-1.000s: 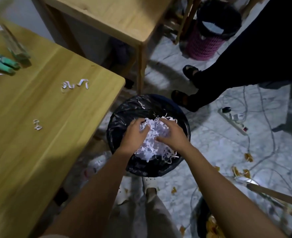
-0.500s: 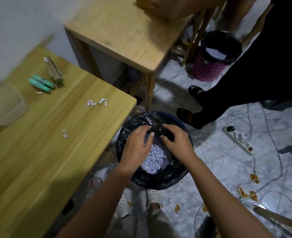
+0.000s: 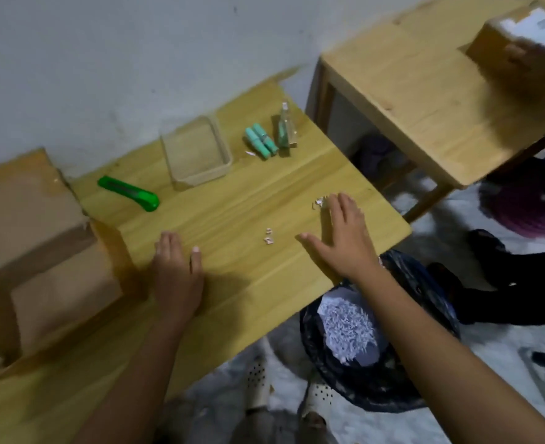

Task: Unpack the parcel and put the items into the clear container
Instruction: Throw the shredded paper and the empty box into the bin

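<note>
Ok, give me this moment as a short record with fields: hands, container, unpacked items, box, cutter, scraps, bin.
left hand: open, flat over the table, empty
right hand: open, fingers spread by the paper scraps, holding nothing
clear container: on the table by the wall, looks empty
teal tubes: lying right of the container, outside it
clear packet: beside the tubes, also outside
cardboard box: open, far left on the table
green cutter: between box and container
bin: on the floor, black liner, shredded paper inside
</note>
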Demonstrator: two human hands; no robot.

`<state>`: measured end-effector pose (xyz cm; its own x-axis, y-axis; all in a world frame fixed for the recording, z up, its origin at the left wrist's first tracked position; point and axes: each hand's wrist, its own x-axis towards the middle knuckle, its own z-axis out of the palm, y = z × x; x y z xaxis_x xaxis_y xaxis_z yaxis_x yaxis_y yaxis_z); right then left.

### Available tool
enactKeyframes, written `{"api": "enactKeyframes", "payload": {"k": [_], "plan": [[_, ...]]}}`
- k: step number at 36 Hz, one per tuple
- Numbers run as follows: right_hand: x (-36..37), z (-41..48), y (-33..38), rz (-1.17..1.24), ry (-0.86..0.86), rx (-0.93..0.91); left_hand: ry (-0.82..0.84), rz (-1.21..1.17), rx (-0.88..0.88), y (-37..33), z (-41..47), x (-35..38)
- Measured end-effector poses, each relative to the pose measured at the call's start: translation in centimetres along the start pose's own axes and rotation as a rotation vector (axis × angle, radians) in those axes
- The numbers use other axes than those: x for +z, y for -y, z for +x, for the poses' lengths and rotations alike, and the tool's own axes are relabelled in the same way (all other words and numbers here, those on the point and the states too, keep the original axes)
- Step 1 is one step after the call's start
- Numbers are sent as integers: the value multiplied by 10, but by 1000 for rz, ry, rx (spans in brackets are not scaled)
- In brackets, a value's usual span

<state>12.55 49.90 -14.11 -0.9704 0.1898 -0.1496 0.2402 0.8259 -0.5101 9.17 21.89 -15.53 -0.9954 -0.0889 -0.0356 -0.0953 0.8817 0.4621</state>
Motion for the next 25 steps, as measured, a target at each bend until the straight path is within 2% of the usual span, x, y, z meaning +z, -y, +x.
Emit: {"api": "enactKeyframes", "payload": {"k": [4, 11, 25], "plan": [[24, 3, 29, -70, 52, -145, -7, 125, 14, 6, 1, 6], [51, 43, 71, -109, 39, -282, -37, 131, -3, 11, -1, 13], [64, 120, 103, -122, -16, -299, 4, 110, -60, 5, -1, 8]]}}
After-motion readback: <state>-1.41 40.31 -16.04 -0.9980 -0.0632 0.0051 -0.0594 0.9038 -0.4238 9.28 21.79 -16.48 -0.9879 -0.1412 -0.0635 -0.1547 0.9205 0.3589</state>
